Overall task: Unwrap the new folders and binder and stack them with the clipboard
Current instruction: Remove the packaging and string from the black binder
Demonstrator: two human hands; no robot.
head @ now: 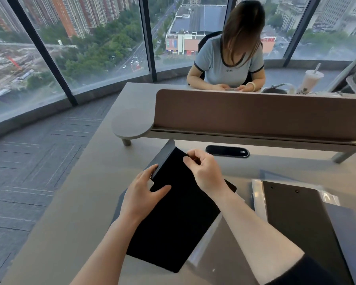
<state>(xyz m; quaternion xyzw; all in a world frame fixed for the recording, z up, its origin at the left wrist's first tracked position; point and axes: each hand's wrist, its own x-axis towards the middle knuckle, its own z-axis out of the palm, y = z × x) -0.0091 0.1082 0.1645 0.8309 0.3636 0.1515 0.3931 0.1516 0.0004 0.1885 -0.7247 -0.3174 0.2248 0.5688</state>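
A black binder (173, 219) is held tilted above the desk (74, 233), its thick spine toward the upper left. My left hand (141, 194) grips its left edge, fingers round the spine and thumb on the cover. My right hand (205, 171) pinches something at the binder's top edge; whether it is clear wrap I cannot tell. To the right a dark folder in clear plastic wrap (296, 219) lies flat on the desk. A black corner (231, 187) pokes out behind my right wrist. No clipboard is clearly identifiable.
A brown divider screen (255, 114) on a raised shelf (131, 126) runs across the desk behind my hands. A black cable port (227, 151) sits under it. A person (230, 58) sits opposite, with a drink cup (310, 81) to the right. Floor-to-ceiling windows and carpet lie to the left.
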